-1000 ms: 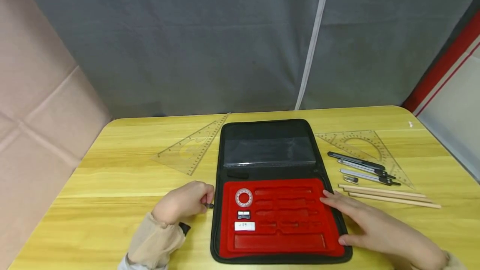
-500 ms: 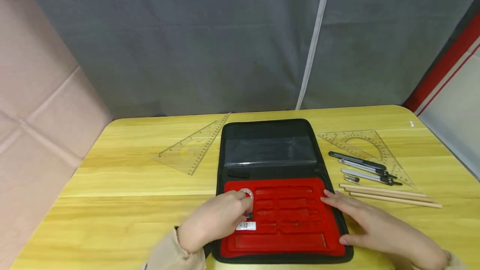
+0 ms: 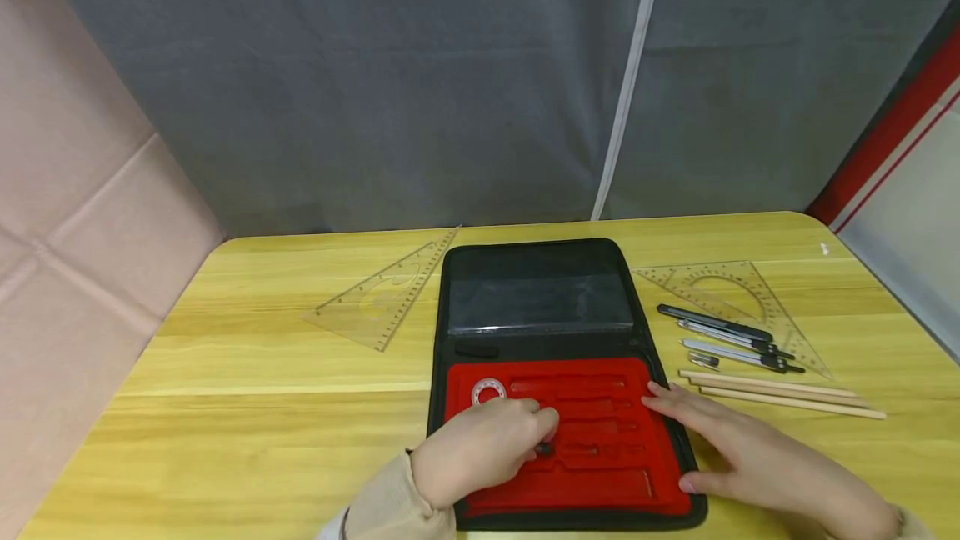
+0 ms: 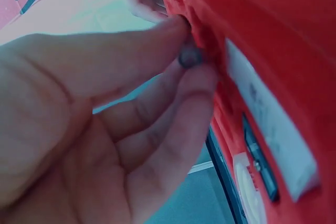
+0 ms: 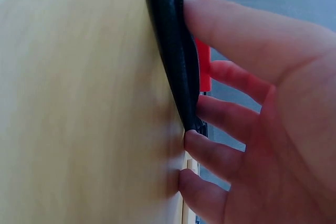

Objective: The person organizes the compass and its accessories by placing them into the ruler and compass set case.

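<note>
An unzipped black case (image 3: 540,346) lies flat with a red moulded tray (image 3: 570,494) in its lower half. My left hand (image 3: 483,448) is over the tray, thumb and fingers pinching a small dark cylindrical piece (image 4: 190,57) close above a narrow slot. Too little of that piece shows to tell its kind. In the left wrist view a white eraser (image 4: 273,124), a pencil sharpener (image 4: 260,158) and a clear ring (image 4: 247,187) sit in their recesses. In the head view my left hand covers eraser and sharpener. My right hand (image 3: 750,457) rests on the case's right edge, fingers extended.
Right of the case lie a clear set square (image 3: 776,315), a black craft-knife-like tool (image 3: 712,322), two compasses (image 3: 738,354), a small metal-and-black piece (image 3: 703,360) and several wooden sticks (image 3: 787,402). Another set square (image 3: 382,298) lies to the left. A grey curtain (image 3: 375,107) hangs behind.
My left hand has moved from the table left of the case, across the ring and sharpener, to the tray's middle slots with the small dark piece. My right hand has stayed put.
</note>
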`<state>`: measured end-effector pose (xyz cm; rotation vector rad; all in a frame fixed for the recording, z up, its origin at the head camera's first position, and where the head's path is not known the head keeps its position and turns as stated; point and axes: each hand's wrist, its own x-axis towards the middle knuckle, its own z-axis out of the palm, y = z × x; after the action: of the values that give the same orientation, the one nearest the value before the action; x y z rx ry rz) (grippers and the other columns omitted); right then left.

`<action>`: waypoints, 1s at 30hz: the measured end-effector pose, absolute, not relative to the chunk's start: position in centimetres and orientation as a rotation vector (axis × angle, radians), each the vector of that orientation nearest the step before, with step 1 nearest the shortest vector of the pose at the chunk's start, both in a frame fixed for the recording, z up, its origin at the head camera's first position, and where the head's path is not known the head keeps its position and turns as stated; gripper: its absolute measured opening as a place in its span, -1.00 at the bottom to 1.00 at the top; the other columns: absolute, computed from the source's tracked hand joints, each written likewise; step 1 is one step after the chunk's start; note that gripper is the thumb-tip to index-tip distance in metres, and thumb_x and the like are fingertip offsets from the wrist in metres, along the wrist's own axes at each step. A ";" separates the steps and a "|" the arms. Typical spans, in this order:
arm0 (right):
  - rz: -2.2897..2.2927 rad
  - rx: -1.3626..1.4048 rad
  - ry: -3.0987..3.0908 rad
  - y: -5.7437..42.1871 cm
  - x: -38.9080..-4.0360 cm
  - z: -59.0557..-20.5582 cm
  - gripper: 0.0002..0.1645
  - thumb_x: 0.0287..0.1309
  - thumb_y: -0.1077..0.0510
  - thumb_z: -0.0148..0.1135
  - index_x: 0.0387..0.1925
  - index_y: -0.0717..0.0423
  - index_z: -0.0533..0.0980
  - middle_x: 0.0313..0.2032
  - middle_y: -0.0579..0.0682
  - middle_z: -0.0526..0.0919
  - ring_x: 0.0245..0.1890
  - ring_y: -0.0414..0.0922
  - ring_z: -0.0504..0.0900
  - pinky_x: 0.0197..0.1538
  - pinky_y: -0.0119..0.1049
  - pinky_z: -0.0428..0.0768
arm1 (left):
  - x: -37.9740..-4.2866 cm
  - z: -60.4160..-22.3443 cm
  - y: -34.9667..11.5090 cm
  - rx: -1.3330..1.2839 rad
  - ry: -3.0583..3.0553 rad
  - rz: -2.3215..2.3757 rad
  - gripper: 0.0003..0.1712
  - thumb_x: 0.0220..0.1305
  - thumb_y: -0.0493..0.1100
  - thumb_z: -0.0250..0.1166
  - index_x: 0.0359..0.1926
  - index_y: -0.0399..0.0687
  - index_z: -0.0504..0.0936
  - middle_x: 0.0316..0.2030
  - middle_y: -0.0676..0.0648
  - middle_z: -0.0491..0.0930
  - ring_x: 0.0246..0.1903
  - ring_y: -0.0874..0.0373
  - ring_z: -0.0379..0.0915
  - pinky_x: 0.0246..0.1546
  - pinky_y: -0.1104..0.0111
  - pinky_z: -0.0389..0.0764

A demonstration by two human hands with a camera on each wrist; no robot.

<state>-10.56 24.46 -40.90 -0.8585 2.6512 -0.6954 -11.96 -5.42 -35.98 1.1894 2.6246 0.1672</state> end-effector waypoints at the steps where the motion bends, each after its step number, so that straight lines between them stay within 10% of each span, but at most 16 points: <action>1: -0.690 -0.861 2.655 24.4 -10.5 -40.9 -0.11 -0.13 -0.35 0.10 0.27 -0.22 0.14 0.27 0.14 0.26 0.17 0.20 0.19 -0.07 0.24 0.47 | -11.9 -36.0 -5.4 1.189 2.629 0.160 -0.75 -0.10 -0.22 0.36 -0.37 0.04 0.47 -0.49 0.07 0.52 -0.58 0.37 0.31 -0.56 0.61 0.44; 30: -0.665 -0.864 2.658 24.5 -10.6 -41.0 -0.12 -0.12 -0.36 0.08 0.27 -0.22 0.14 0.28 0.14 0.25 0.17 0.19 0.20 -0.08 0.21 0.49 | -11.5 -35.9 -5.7 1.291 2.705 0.009 -0.83 -0.09 -0.24 0.33 -0.46 0.18 0.64 -0.56 0.15 0.59 -0.60 0.38 0.34 -0.62 0.57 0.39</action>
<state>-10.55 24.52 -40.97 -0.8640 2.6581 -0.6654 -11.52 -5.69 -35.92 1.2907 2.7046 0.0090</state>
